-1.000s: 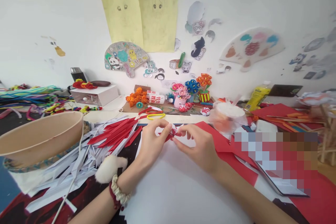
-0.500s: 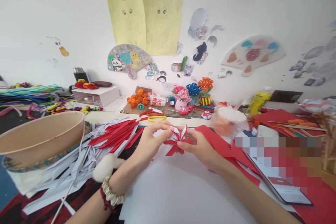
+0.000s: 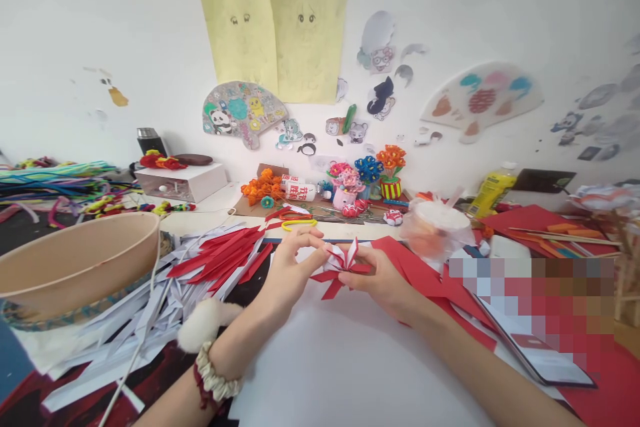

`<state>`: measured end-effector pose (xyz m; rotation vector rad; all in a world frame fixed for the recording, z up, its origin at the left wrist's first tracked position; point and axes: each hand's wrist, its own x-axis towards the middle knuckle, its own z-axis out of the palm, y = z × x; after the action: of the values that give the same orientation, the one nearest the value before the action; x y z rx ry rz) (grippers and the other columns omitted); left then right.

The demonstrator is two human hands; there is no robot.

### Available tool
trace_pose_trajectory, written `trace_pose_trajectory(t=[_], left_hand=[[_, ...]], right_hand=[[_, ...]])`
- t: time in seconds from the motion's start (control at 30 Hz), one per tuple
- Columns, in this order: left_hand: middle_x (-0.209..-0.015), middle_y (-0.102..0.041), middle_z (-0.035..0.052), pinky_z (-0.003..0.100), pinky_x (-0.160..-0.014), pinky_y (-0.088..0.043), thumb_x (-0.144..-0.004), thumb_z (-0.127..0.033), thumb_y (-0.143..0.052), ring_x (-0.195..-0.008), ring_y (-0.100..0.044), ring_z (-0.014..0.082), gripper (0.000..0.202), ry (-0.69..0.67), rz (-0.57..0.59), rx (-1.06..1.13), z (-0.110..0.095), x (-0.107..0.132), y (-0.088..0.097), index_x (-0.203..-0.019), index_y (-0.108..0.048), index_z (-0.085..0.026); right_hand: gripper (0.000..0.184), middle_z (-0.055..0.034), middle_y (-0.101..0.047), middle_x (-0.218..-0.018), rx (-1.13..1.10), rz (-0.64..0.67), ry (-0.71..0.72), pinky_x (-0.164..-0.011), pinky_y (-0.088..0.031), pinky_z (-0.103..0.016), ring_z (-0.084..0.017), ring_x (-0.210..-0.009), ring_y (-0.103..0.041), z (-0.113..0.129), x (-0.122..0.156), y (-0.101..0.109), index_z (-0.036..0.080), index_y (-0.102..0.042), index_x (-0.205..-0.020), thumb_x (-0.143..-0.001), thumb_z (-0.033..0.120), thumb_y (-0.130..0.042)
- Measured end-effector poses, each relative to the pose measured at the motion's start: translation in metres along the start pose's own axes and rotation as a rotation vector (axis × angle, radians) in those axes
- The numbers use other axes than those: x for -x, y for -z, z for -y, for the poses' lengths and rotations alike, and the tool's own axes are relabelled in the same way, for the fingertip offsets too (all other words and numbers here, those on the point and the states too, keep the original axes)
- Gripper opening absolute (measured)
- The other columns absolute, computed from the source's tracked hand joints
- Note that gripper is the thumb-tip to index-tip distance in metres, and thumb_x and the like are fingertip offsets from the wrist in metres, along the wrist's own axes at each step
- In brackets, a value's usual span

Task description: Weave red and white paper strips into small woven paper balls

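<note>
Both my hands meet over a white sheet at the table's middle. Between them is a small red-and-white folded paper piece with strips fanning out like a star. My left hand pinches its left side with thumb and fingers. My right hand grips its right side, fingers curled under it. A scrunchie with a white pompom is on my left wrist. A pile of red and white paper strips lies just left of my left hand.
A tan bowl stands at the left. Red paper sheets lie to the right, with a plastic-wrapped cup behind them. Paper flowers, a glue bottle and a yellow bottle line the wall. Pipe cleaners lie far left.
The folded piece has opened from a tight bundle under my fingers into a fanned star of strips, and both hands have shifted slightly on it.
</note>
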<state>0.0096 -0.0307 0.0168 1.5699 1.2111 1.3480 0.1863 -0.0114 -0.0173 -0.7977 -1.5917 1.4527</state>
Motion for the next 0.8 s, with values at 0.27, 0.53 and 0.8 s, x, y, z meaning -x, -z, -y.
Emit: trace_pose_trajectory(t=[0.27,0.53,0.8], left_hand=[[-0.110,-0.062,0.0057,0.039,-0.090,-0.044,-0.074,-0.030,-0.067,-0.108,-0.056,0.0275,0.011,0.008,-0.029,0.011,-0.0013,0.0018,-0.0001,-0.069,-0.071,-0.021],[-0.109,-0.062,0.0053,0.040,-0.098,-0.037,-0.071,-0.032,-0.070,-0.110,-0.053,0.0268,0.012,-0.001,-0.059,-0.001,0.0007,-0.0002,-0.0002,-0.067,-0.073,-0.022],[-0.108,-0.062,0.0069,0.038,-0.091,-0.039,-0.068,-0.041,-0.073,-0.106,-0.055,0.0277,0.022,0.155,0.146,0.180,-0.0026,-0.0034,0.0061,-0.067,-0.072,-0.019]], right_hand=[[0.040,-0.0049,-0.068,-0.106,-0.047,0.016,0.025,-0.085,-0.051,-0.035,-0.025,-0.103,-0.063,0.0001,0.0008,-0.0006,0.023,-0.067,-0.112,-0.074,0.032,-0.077],[0.040,-0.0069,-0.068,-0.110,-0.009,0.021,0.071,-0.092,-0.049,-0.043,-0.029,-0.107,-0.062,-0.0020,0.0000,0.0023,0.021,-0.068,-0.111,-0.074,0.033,-0.076],[0.049,-0.0041,-0.066,-0.109,-0.027,0.071,0.028,-0.086,-0.051,-0.035,-0.022,-0.101,-0.063,0.0022,0.0003,0.0017,0.024,-0.060,-0.117,-0.072,0.031,-0.078]])
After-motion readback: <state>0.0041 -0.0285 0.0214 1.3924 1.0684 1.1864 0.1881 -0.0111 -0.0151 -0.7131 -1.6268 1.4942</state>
